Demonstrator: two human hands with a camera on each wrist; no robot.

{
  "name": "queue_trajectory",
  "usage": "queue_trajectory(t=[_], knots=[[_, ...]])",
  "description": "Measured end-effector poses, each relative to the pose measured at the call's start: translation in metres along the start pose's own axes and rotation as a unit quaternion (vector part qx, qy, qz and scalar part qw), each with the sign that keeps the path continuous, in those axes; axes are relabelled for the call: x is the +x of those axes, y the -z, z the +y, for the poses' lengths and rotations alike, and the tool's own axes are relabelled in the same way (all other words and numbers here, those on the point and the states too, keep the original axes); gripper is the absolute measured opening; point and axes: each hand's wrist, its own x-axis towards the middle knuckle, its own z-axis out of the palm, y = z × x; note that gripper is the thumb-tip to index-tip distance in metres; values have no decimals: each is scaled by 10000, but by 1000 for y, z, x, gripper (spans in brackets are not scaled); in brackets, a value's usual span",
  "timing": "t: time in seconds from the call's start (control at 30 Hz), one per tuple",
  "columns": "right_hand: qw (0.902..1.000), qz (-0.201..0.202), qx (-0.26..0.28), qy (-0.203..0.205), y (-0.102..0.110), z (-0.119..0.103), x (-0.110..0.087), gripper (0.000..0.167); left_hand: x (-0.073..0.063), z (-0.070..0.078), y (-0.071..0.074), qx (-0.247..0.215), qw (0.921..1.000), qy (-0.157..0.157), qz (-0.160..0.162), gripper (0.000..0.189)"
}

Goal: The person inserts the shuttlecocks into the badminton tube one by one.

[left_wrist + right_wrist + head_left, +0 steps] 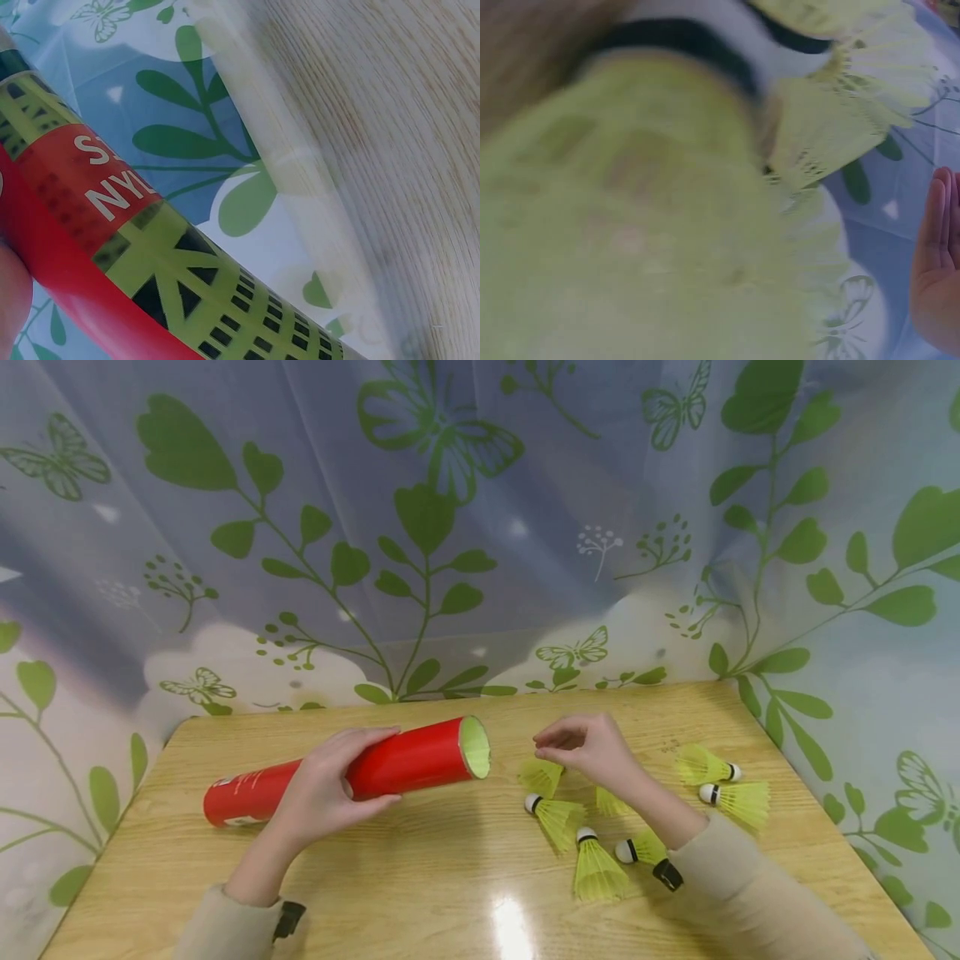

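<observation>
My left hand point(326, 785) grips a red shuttlecock tube point(420, 760) round its middle, tilted with its mouth up to the right. Yellow-green shows inside that mouth. In the left wrist view the tube point(112, 300) bears white letters and a yellow-green lattice along its side. My right hand point(596, 750) hovers just above a yellow shuttlecock point(542, 778), fingers loosely bent and holding nothing visible. Whether it touches that shuttlecock is hidden. The right wrist view has the fingers at its right edge, beside large, blurred shuttlecocks point(645, 240).
Several yellow shuttlecocks with white heads, such as one point(600, 870) in front, lie on the wooden table point(420, 893). Two more point(738, 803) lie farther right. A leaf-patterned curtain point(480, 635) stands behind and beside the table.
</observation>
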Motion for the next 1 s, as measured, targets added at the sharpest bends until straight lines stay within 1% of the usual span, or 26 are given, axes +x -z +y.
queue_trajectory(t=[0.13,0.23,0.43,0.63,0.83,1.0], knots=[[9996,-61,-270,81,-1,12,-3,16,0,0,0,3,10000,-5,-31,80],[9987,-121,-447,221,-2,20,-5,16,0,-1,-1,1,10000,-13,-34,81],[9964,-261,-708,393,-1,29,-8,20,-1,-2,-2,12,10000,-70,-20,80],[9956,-341,-830,287,-5,39,-10,20,-1,-2,-3,11,10000,-94,-22,81],[9935,-171,-1113,159,-9,43,-11,21,-1,-1,-3,38,10000,-54,-29,81],[9888,-117,-1484,-72,-12,43,-12,28,-3,-1,-5,48,10000,-38,-49,80]])
